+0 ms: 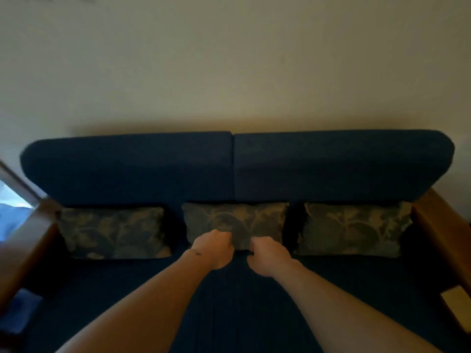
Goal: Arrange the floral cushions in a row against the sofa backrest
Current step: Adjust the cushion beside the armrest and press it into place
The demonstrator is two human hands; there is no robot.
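Three floral cushions lean upright against the dark blue sofa backrest [229, 169]. The left cushion [114, 233] and the right cushion [354, 229] stand apart from the middle cushion [244, 220], with gaps between them. My left hand [212, 247] and my right hand [267, 254] are both at the lower edge of the middle cushion, fingers curled onto it, side by side. The room is dim and the fingertips are hard to make out.
The dark blue seat [356, 289] stretches in front of the cushions. Wooden armrests flank the sofa at the left [28, 250] and right [441, 233]. A pale wall [229, 72] rises behind. Something bright shows at the far left edge [10, 207].
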